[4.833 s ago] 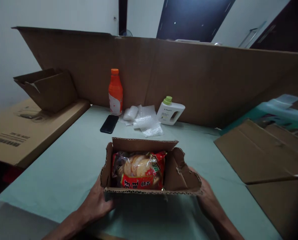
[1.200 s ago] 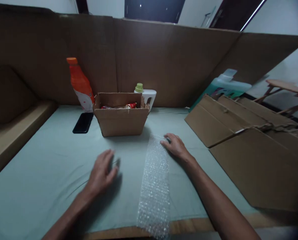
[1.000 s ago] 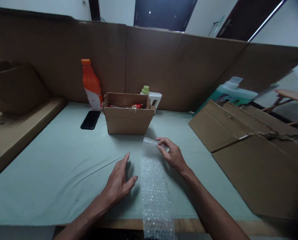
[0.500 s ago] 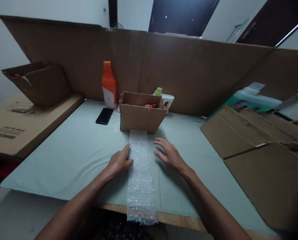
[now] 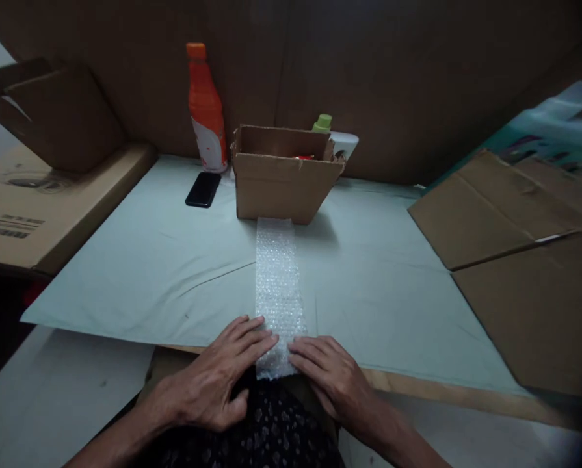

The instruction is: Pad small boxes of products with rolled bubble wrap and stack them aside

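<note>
Bubble wrap [image 5: 277, 279] lies as one long narrow strip down the middle of the worktop [image 5: 139, 260], from the front wall of the small cardboard box [image 5: 283, 185] to the near edge, where its end hangs a little over. I keep my left hand [image 5: 217, 383] and my right hand [image 5: 332, 377] flat on this near end, one on each side, fingers spread and pressing down, not closed around anything. I hold it like this so that the light strip stays straight and does not curl or slide on the pale green cloth. The far end touches the box, or is very close to it; I cannot tell which. The box is open at the top, and something red shows inside. Behind it stand an orange bottle [image 5: 203, 107] and a white jug with a green cap [image 5: 337, 133], out of the way. A black phone [image 5: 203, 189] lies left of the box, apart from the strip. Flat cardboard sheets [image 5: 505, 214] rest at the right side.
</note>
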Demonstrator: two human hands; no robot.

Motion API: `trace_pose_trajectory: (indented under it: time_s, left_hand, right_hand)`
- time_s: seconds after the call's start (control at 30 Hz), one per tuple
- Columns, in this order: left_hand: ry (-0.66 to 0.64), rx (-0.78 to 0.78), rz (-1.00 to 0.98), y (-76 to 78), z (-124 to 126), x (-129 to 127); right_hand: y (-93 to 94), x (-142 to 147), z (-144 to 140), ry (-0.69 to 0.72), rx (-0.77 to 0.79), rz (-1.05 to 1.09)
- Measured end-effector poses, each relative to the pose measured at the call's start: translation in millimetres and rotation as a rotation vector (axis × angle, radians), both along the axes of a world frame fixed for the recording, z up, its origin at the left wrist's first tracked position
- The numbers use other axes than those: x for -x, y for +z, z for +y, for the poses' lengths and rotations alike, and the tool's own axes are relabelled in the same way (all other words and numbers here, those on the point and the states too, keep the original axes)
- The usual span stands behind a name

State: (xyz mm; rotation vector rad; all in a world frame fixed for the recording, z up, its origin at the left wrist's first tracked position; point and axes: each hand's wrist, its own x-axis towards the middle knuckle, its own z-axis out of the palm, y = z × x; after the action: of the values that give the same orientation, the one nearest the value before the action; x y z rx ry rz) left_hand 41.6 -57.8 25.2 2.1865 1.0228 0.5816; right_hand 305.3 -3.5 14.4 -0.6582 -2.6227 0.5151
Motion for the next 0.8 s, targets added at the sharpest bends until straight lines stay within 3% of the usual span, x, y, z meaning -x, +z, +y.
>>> trace_pose_trajectory:
  time_s: [0.07,0.17,0.27,0.37,0.47,0.53,0.67,0.73,0.8]
  left_hand:
    - [0.075,-0.01,-0.036,-5.7,-4.1,-5.4]
    - [0.39,0.026,-0.1,-16.0,2.9,-16.2]
    - [0.622,0.112,-0.058,-23.2,18.7,-24.4]
    - [0.634,0.134,0.027,-27.2,30.3,-26.3]
    - [0.609,0.067,0.084,-28.7,30.7,-24.5]
    - [0.629,-0.039,0.093,-26.4,24.8,-22.8]
    - [0.549,-0.218,0.044,-16.9,7.3,-21.4]
    - [0.489,-0.232,0.05,-15.0,3.8,-22.5]
    - [0.51,-0.233,0.078,-17.3,7.7,-23.9]
  right_hand:
    - [1.5,5.6,8.5,-0.087,0.109,0.128]
    - [6.7,11.2,20.5,-0.275,0.22,0.215]
    - [9.1,10.6,23.6,-0.407,0.009,0.274]
    - [6.6,7.5,15.7,-0.326,-0.185,0.245]
    - [-1.6,9.6,8.3,-0.18,-0.2,0.083]
    - [-7.6,13.9,8.9,-0.155,-0.184,0.043]
    - [-8.6,21.7,19.6,-0.148,0.032,0.154]
    - [-4.2,23.2,25.6,-0.138,0.202,0.168]
    - [-0.2,22.7,30.5,-0.181,0.254,0.174]
